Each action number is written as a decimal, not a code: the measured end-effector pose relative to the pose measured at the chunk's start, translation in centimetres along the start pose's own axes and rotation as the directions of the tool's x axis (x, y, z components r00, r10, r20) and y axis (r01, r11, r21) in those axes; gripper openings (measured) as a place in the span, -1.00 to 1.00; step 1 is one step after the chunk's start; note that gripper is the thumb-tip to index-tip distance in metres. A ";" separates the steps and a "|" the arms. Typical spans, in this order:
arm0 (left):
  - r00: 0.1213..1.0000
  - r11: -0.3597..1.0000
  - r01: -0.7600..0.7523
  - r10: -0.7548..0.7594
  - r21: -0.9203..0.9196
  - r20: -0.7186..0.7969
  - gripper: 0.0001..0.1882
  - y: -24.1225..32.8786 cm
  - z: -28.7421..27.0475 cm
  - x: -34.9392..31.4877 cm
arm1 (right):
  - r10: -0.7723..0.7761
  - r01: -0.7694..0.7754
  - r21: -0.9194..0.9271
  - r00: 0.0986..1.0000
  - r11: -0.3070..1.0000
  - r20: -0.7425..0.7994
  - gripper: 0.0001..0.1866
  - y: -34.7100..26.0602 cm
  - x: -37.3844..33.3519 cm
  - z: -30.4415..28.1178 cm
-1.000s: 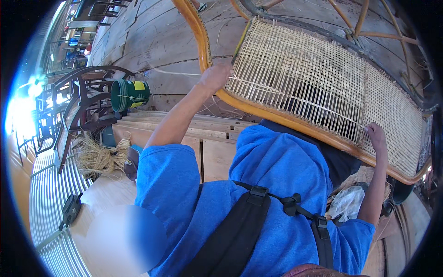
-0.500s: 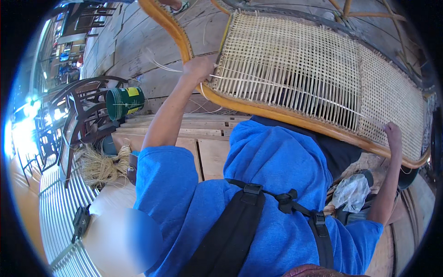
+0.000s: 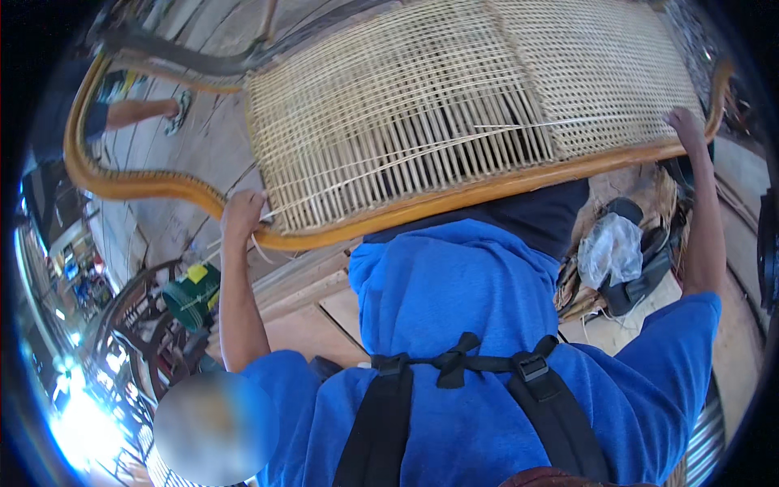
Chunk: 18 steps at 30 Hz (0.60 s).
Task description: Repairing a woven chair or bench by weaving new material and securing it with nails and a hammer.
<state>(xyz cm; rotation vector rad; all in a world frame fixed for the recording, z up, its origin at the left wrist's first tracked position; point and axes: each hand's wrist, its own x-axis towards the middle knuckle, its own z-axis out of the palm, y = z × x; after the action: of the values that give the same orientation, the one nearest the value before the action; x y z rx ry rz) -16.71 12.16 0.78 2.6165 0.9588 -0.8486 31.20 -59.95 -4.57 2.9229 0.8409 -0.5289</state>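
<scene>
A curved wooden chair frame [image 3: 389,217] lies across my lap, with woven cane webbing [image 3: 365,89] stretched over it. Near me, part of the webbing shows only crosswise strips with gaps. My left hand [image 3: 242,215] is closed at the frame's left corner, fingers at the webbing's edge, where pale strands come out. Out to the right, my right hand [image 3: 687,128] is closed on a thin pale cane strand [image 3: 600,122]. This strand runs leftward over the finished weave to the gapped part. What lies inside the left fingers is mostly hidden.
A green bucket [image 3: 191,299] with yellow patches stands at the left, by dark wooden chairs [image 3: 134,325]. A clear plastic bag [image 3: 610,250] lies on the right, beside my lap. Another person's leg [image 3: 142,114] shows beyond the frame, upper left.
The view has turned, so the chair frame slants the other way. My right hand remains on the strand, now further up and near the frame's right end. My left hand stays at the left corner.
</scene>
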 end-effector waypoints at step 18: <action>0.973 0.968 0.229 -0.225 -0.104 0.053 -0.62 4.1 -2.0 -1.2 | 0.588 -0.566 -0.404 0.805 0.719 -0.082 -0.64 9.1 -3.5 -0.9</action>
<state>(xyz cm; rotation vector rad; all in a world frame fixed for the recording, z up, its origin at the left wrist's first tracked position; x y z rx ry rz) -13.94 9.17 3.13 2.4190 1.2742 -0.8703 33.50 -69.33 -2.88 2.5463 -0.0188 -0.3158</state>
